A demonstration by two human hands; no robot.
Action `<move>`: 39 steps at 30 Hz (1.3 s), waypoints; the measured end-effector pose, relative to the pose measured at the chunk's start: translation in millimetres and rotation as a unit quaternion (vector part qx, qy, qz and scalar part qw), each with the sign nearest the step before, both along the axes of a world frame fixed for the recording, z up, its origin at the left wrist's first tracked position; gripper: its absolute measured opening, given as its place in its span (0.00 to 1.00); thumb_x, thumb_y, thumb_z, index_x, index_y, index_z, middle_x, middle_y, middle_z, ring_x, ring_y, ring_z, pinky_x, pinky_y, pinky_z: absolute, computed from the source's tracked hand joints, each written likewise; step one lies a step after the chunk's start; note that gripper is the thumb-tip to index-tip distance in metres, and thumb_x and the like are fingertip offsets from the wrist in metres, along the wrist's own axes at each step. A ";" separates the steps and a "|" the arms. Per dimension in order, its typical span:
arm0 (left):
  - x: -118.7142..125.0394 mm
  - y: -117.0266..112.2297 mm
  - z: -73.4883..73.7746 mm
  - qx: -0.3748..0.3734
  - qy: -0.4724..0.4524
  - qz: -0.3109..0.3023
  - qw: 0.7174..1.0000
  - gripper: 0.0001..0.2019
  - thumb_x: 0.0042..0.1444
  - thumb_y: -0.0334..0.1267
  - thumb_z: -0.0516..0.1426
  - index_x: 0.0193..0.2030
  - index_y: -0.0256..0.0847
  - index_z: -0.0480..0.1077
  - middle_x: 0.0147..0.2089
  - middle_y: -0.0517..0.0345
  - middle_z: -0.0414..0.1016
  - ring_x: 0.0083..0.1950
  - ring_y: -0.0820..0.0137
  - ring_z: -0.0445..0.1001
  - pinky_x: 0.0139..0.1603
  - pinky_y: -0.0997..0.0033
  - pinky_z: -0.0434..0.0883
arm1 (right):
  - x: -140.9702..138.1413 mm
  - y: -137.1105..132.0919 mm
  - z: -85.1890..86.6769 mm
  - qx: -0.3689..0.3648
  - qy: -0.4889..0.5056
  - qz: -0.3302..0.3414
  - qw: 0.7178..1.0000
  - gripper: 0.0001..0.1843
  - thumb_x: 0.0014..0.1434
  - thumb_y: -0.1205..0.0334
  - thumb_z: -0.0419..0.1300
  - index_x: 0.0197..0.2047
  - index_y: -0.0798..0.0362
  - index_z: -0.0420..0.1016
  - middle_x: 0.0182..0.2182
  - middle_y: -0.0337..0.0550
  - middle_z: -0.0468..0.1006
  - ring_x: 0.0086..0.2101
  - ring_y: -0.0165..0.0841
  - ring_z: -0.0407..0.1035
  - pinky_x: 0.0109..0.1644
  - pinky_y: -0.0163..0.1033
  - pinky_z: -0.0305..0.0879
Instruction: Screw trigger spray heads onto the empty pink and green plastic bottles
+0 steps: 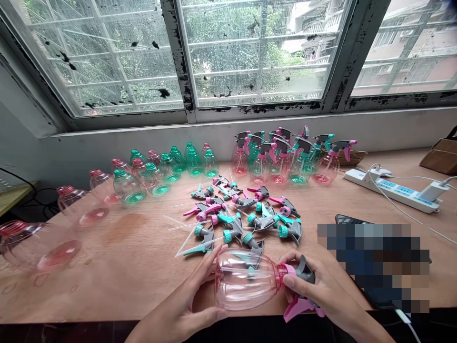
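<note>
A clear pink spray bottle [246,281] lies on its side in the air over the table's front edge, its neck to the right. My left hand [200,295] cups its base, thumb below and fingers behind. At the neck, my right hand [310,281] pinches the pink collar of a grey and pink trigger sprayer [303,305], which sits on the bottle's mouth. How tightly the collar is threaded I cannot tell. Just beyond the bottle lies a pile of loose trigger sprayers [233,228], grey with teal or pink parts and thin clear tubes.
Open pink and green bottles [130,186] stand in a curved row at the left and back. Several bottles with sprayers fitted [282,162] stand at the back right. A power strip [392,190], cables and a phone [353,220], partly blurred out, lie at the right.
</note>
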State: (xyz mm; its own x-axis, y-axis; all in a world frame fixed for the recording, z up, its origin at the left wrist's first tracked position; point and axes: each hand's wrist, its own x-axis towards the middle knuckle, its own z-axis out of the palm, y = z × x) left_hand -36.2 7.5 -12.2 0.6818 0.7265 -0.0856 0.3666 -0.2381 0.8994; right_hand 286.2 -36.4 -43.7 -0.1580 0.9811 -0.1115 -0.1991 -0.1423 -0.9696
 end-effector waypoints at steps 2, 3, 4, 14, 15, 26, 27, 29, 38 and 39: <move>-0.2 -0.7 -1.6 0.015 -0.007 -0.002 1.000 0.41 0.68 0.48 0.58 0.78 0.66 0.35 0.83 0.67 0.33 0.82 0.57 0.39 0.80 0.51 0.45 | 0.2 -0.1 -0.4 -0.002 -0.005 -0.001 1.000 0.20 0.58 0.48 0.73 0.42 0.53 0.74 0.22 0.37 0.82 0.25 0.31 0.74 0.28 0.32 0.69; -0.2 -1.0 -2.4 0.019 -0.013 -0.005 1.000 0.40 0.69 0.48 0.57 0.78 0.67 0.35 0.83 0.67 0.33 0.82 0.57 0.40 0.80 0.51 0.46 | 0.3 -0.1 -0.5 -0.002 -0.010 -0.001 1.000 0.20 0.58 0.48 0.73 0.42 0.54 0.74 0.22 0.37 0.82 0.24 0.31 0.73 0.27 0.32 0.68; -0.1 -1.3 -2.9 0.020 -0.016 -0.007 1.000 0.40 0.70 0.48 0.57 0.78 0.68 0.35 0.83 0.67 0.33 0.82 0.57 0.42 0.80 0.51 0.47 | 0.4 0.0 -0.5 -0.002 -0.015 -0.001 1.000 0.20 0.58 0.48 0.73 0.42 0.54 0.74 0.22 0.37 0.82 0.24 0.31 0.73 0.26 0.32 0.68; 0.5 -0.8 -0.4 -0.048 -0.046 0.000 0.998 0.45 0.64 0.52 0.62 0.78 0.66 0.38 0.83 0.64 0.37 0.81 0.52 0.44 0.79 0.46 0.48 | 0.2 0.3 3.1 0.009 -0.034 -0.002 0.999 0.19 0.59 0.47 0.72 0.42 0.53 0.74 0.22 0.38 0.82 0.25 0.34 0.74 0.26 0.36 0.67; 0.6 -0.5 0.6 -0.048 -0.038 -0.002 0.998 0.44 0.63 0.52 0.63 0.78 0.64 0.40 0.83 0.63 0.37 0.81 0.52 0.44 0.79 0.46 0.47 | 0.3 0.4 2.8 0.009 -0.040 -0.002 0.999 0.19 0.59 0.47 0.72 0.41 0.53 0.74 0.22 0.39 0.82 0.25 0.34 0.73 0.25 0.35 0.66; -2.0 -1.8 -4.1 -0.002 -0.009 0.006 1.000 0.43 0.66 0.50 0.60 0.78 0.66 0.37 0.83 0.66 0.35 0.82 0.53 0.42 0.80 0.50 0.48 | 1.8 1.2 -2.4 0.024 -0.031 0.005 0.999 0.18 0.62 0.48 0.71 0.42 0.53 0.73 0.23 0.39 0.83 0.25 0.32 0.72 0.27 0.35 0.65; -2.4 -1.6 -5.2 0.001 -0.011 0.004 1.000 0.42 0.67 0.50 0.60 0.78 0.67 0.37 0.83 0.66 0.35 0.81 0.53 0.44 0.80 0.49 0.48 | 1.8 1.1 -2.5 0.022 -0.030 0.004 0.999 0.19 0.61 0.48 0.71 0.42 0.53 0.73 0.23 0.39 0.83 0.25 0.33 0.72 0.27 0.34 0.65; -2.3 -1.2 -6.3 0.000 -0.018 -0.003 1.000 0.41 0.68 0.50 0.58 0.78 0.68 0.36 0.83 0.65 0.36 0.81 0.54 0.47 0.79 0.49 0.49 | 1.8 1.0 -2.9 0.019 -0.026 -0.001 0.999 0.19 0.60 0.48 0.72 0.42 0.53 0.74 0.23 0.39 0.83 0.25 0.33 0.73 0.27 0.34 0.66; 0.1 -1.5 -2.0 -0.037 -0.042 0.005 0.998 0.46 0.63 0.52 0.63 0.78 0.66 0.37 0.83 0.62 0.37 0.81 0.49 0.46 0.79 0.44 0.49 | 2.6 2.3 -5.2 0.035 -0.063 -0.002 0.997 0.19 0.61 0.47 0.71 0.43 0.53 0.74 0.22 0.38 0.82 0.22 0.33 0.71 0.23 0.34 0.63; -0.1 -1.2 -1.9 -0.043 -0.042 0.005 0.998 0.46 0.63 0.52 0.63 0.78 0.66 0.37 0.83 0.62 0.37 0.81 0.50 0.46 0.79 0.45 0.49 | 2.6 2.3 -4.9 0.034 -0.060 -0.002 0.998 0.19 0.60 0.47 0.71 0.42 0.53 0.74 0.22 0.38 0.82 0.23 0.33 0.72 0.24 0.34 0.64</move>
State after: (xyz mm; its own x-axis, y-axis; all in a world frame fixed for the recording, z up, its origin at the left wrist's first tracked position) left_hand -36.3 6.3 -14.2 0.6813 0.7263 -0.0908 0.2914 -0.1554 0.9439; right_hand 288.8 -34.1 -48.7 -0.1435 0.9877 -0.0630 -0.0815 -0.0752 -0.9938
